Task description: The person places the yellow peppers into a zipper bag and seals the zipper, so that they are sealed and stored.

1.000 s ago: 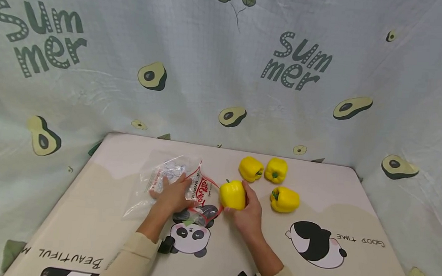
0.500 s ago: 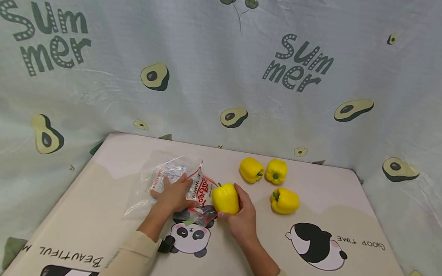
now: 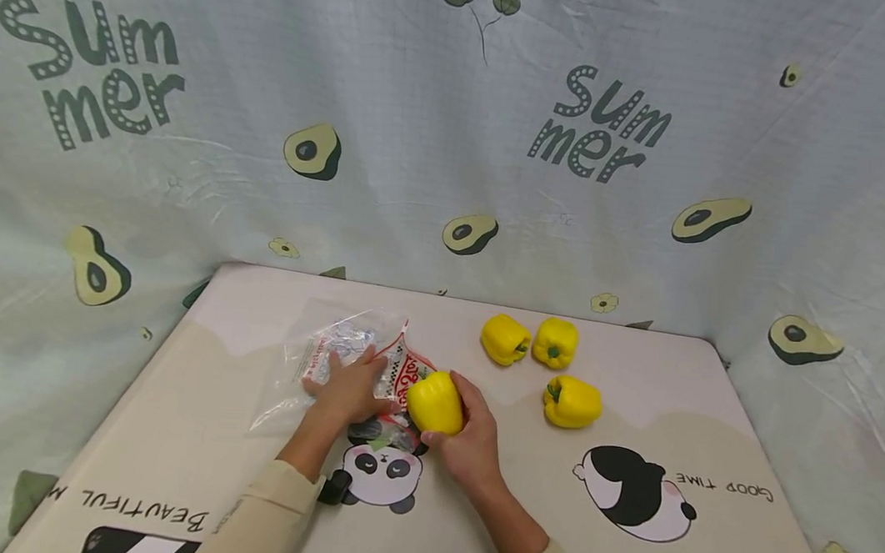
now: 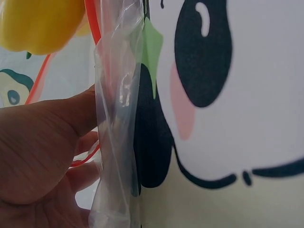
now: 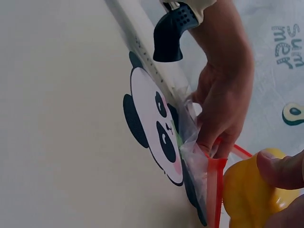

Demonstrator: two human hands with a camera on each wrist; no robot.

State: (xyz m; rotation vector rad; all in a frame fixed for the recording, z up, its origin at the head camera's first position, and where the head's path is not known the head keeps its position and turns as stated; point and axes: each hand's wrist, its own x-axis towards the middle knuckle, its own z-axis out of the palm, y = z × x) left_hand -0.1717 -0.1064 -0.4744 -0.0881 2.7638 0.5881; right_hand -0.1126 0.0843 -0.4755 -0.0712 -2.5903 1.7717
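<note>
I have 1 pepper in my right hand, fingers and thumb wrapped round its side, and it sits at the mouth of the clear bag, right by the red rim. I can't tell whether it touches that rim. My left hand lies across the bag with the fingers spread wide, the thumb close to the mouth; how far any finger reaches inside is hard to tell.

I'd judge this as early on: I see no pepper fully inside the bag. The other 3 are untouched on the table: the far-left pepper and far-right pepper just beside each other, the near pepper closer to me.
</note>
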